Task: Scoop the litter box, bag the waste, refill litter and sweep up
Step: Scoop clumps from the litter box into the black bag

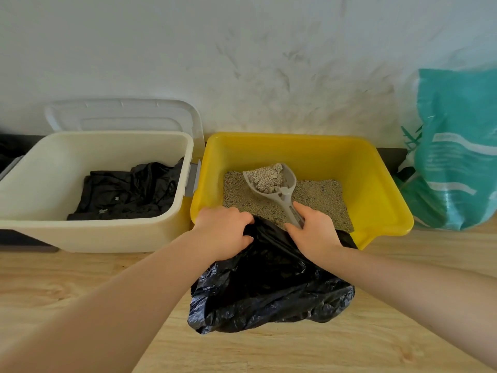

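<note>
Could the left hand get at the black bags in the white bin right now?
Probably not at once: the left hand grips the black bag. Once it lets go, the open white bin leaves its bags uncovered.

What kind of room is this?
Probably a corner of a home where a cat's toilet is kept: a yellow litter box with a scoop sits on a wooden floor against a white wall.

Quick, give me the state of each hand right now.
Left hand: grips the rim of the black trash bag.
Right hand: holds the handle of the loaded litter scoop.
</note>
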